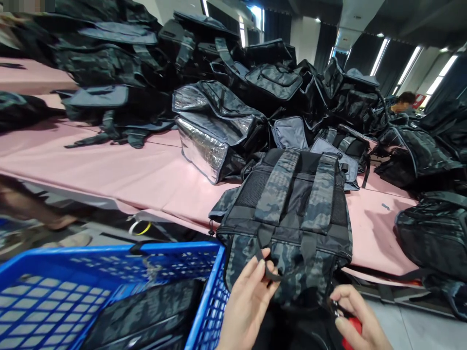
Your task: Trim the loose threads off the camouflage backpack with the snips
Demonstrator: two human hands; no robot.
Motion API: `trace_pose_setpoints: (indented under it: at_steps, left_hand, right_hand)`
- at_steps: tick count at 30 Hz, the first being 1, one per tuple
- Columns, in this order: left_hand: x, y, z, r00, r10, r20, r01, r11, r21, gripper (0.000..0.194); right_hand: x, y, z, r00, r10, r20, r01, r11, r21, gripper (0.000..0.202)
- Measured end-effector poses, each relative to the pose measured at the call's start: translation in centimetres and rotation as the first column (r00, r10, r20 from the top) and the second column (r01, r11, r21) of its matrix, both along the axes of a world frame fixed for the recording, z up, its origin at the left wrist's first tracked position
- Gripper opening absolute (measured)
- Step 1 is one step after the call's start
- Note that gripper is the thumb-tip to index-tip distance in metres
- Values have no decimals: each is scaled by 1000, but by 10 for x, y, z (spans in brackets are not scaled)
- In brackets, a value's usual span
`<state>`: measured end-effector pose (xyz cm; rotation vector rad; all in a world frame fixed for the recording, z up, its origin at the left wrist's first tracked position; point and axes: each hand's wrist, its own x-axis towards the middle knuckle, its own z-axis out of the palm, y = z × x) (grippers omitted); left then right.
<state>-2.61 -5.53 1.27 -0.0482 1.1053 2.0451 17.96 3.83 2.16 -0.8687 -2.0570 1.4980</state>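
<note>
- At the near edge of the pink tabletop [109, 170], a camouflage backpack [292, 218] lies with its back panel up and its lower end hanging over the edge toward the person.
- The left hand [250, 301] has a narrow grip: thumb and fingers pinch a black webbing strap [272, 274] that hangs from the backpack's lower edge.
- The right hand [359, 318], to the right of that grip and slightly lower, is closed around a small tool with a red handle [352, 328]; its tip is near the bag's bottom edge, but what kind of tool it is cannot be told.
- Left of the grip stands a blue plastic crate [109, 277] with another camouflage bag inside.
- Beyond the grip, well apart, finished bags [255, 73] are heaped across the tabletop, one showing a silver foil lining [204, 146].
- Risk, as a judgement: the pinch is light and near the strap's end, so a pull could slip it free.
- The backpack overhangs the edge; a tug toward the person could drag it off.
- The tool's tip works close to the left fingers and to the fabric, so a slip might nick either.
</note>
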Motion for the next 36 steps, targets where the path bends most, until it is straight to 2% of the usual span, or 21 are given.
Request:
trace_pose_setpoints:
  at_steps: [2, 5, 9, 13, 20, 24, 29, 32, 36]
  left_hand:
    - [1, 1, 2, 991, 28, -133, -40, 995, -87, 49]
    - [2, -5, -1, 948, 12, -319, -85, 973, -215, 50]
    - [4, -14, -6, 941, -24, -337, -70, 962, -264, 47]
    - [3, -16, -8, 936, -52, -349, -39, 967, -250, 43]
    - [3, -19, -17, 909, -129, -396, 26, 967, -255, 32]
    - [4, -18, -14, 927, -109, -358, 29, 975, -219, 33]
    - [4, -16, -14, 946, -90, -310, 34, 983, -181, 30]
    - [4, -16, -14, 942, -91, -322, 32, 982, -184, 29]
    - [4, -17, -10, 951, -88, -298, 29, 980, -197, 35]
  right_hand:
    - [-16, 2, 9, 997, 63, -39, -60, 996, 68, 19]
    - [-48, 3, 24, 988, 150, -36, -139, 968, 209, 16]
    - [-88, 4, 34, 977, 199, -74, -166, 935, 313, 15]
    - [-109, 7, 31, 966, 249, -66, -214, 918, 333, 14]
    - [-116, 13, 25, 962, 254, -96, -205, 912, 356, 9]
    - [-111, 11, 27, 962, 233, -142, -164, 911, 379, 8]
    - [-109, 12, 27, 969, 210, -131, -158, 933, 324, 9]
    - [-111, 13, 26, 968, 239, -74, -197, 911, 362, 15]
    - [-113, 14, 24, 961, 263, -88, -201, 878, 434, 9]
